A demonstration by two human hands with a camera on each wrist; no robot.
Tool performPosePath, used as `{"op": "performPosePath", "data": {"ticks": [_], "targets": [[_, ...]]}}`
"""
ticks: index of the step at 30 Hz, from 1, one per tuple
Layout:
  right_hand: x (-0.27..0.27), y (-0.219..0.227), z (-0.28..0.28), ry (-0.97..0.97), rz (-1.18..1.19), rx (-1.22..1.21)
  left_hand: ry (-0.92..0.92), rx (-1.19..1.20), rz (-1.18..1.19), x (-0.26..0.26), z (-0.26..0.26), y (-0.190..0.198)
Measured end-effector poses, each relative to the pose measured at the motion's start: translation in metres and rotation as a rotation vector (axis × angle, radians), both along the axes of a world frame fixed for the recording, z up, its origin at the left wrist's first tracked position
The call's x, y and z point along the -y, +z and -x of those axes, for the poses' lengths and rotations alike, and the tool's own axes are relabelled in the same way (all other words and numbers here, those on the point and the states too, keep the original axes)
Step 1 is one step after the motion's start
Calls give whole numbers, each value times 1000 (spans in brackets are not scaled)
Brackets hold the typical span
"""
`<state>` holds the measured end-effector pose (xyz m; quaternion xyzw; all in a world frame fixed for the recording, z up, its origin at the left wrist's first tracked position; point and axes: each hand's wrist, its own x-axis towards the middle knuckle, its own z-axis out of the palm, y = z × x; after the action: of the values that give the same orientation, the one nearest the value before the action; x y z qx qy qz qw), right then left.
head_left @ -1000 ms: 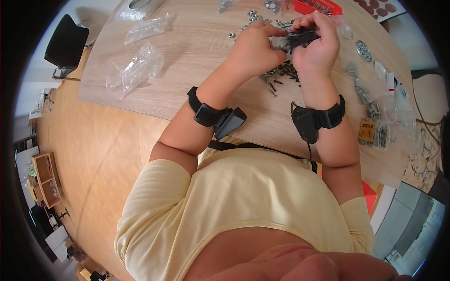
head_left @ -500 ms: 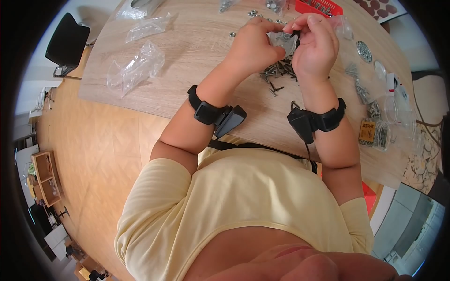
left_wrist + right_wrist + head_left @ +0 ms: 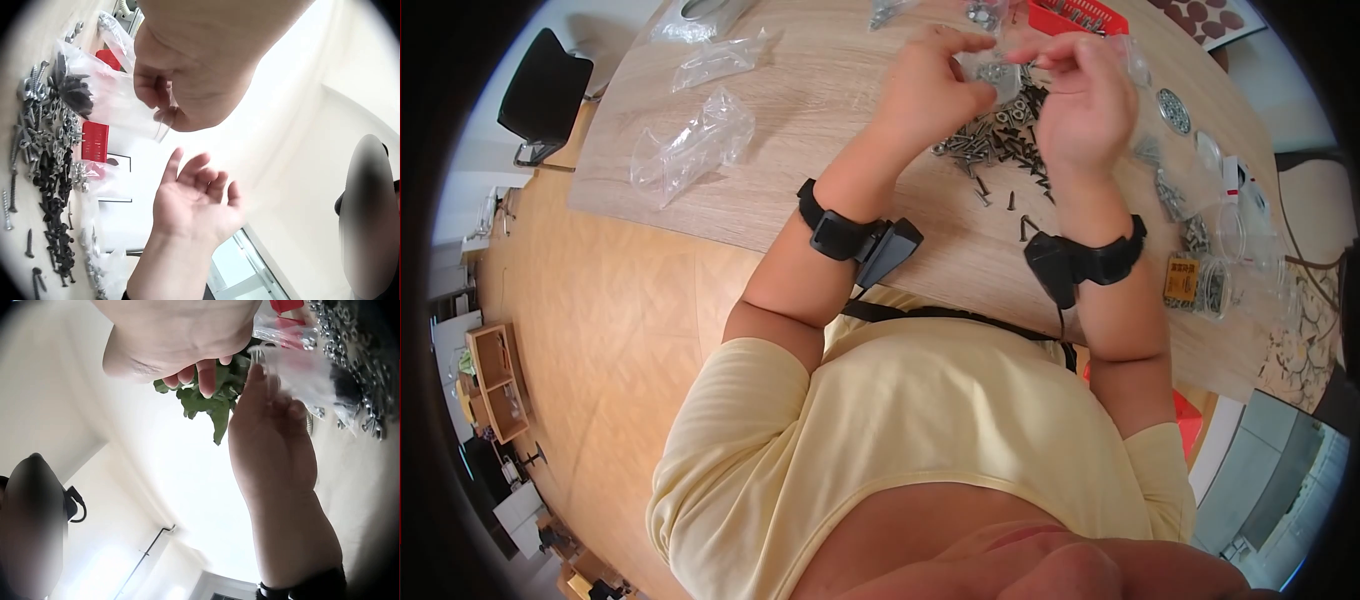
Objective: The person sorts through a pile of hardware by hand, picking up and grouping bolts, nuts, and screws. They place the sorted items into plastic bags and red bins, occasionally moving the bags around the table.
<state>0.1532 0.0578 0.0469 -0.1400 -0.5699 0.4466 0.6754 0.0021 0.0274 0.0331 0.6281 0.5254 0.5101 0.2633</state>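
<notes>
Hands [image 3: 930, 90]: left pinches filmy, translucent plastic bag [image 3: 119, 100].

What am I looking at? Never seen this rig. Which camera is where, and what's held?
No machine: a person works bare-handed. The head picture looks down from a head-worn camera; the other two come from black strap-on wrist cameras, one per wrist, each showing both hands. On the light wood-grain table lies a loose pile of silver and black metal screws, with crumpled clear plastic bags to the left and a red plastic basket beyond. The left hand pinches a translucent plastic bag; dark pieces show at its far end. The right hand looks relaxed, nothing visible in it.
</notes>
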Motion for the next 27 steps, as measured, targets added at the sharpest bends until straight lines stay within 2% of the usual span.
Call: {"op": "performPosePath", "data": {"ticks": [2,4,6,8,10,12,13,15,16,18,19,21,22,24,27], "targets": [[-4,8,-19,17,-42,-15,18,27,-33,-1,8,2],[-4,10,-39,28,-83,-26,174,69,-28,-1,16,13],[-1,10,-60,-226,137,-17,198,89,-17,-2,23,15],[-5,-3,-87,-295,210,33,319,117,-190,-4,23,16],[-3,-18,-107,-367,286,80,319,46,-224,-10,29,6],[4,-31,-124,-492,405,400,410,-206,-428,-13,27,2],[5,-41,-135,-504,409,395,397,-205,-429,-13,27,0],[9,-53,-149,-539,446,747,454,-389,-390,-14,26,-3],[10,-57,-156,-549,454,739,440,-392,-392,-13,23,-5],[14,-49,-159,-396,373,1091,355,-430,-419,-8,14,-4],[19,-44,-161,-409,385,1084,337,-432,-421,-3,6,-4],[29,-31,-162,-264,335,1378,-53,-341,-143,10,-12,2],[31,-30,-164,-268,346,1373,-64,-345,-141,12,-18,-1],[34,-33,-166,-155,326,1449,-279,-482,-54,15,-26,-13],[37,-37,-161,-201,261,1420,-261,-628,-70,17,-31,-22]]}}
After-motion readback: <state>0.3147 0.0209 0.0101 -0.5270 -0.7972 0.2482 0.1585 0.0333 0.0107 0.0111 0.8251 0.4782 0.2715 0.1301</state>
